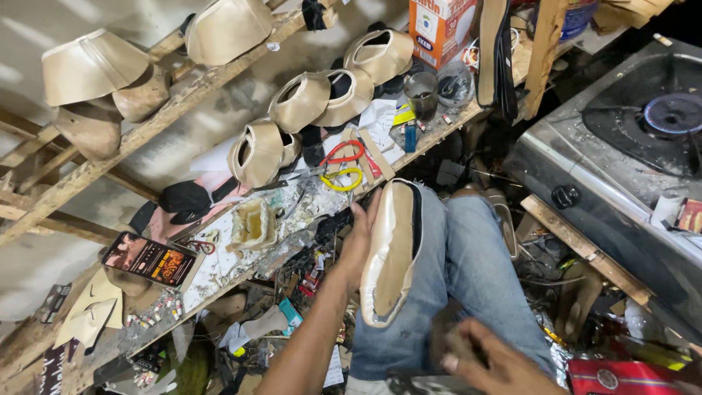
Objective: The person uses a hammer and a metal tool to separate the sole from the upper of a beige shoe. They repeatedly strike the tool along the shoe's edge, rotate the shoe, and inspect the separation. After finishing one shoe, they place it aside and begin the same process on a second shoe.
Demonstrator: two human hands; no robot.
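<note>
The left hand [360,238] grips a beige shoe [391,252] lying on the person's knee, below the workbench [219,267]. The right hand [486,362] rests on the thigh, fingers curled loosely, holding nothing visible. On the workbench, a glue tub [254,224] holds yellowish paste; a dark cup [422,93] stands farther right, beside an orange-and-white box [439,29]. A phone [150,260] lies at the workbench's left.
</note>
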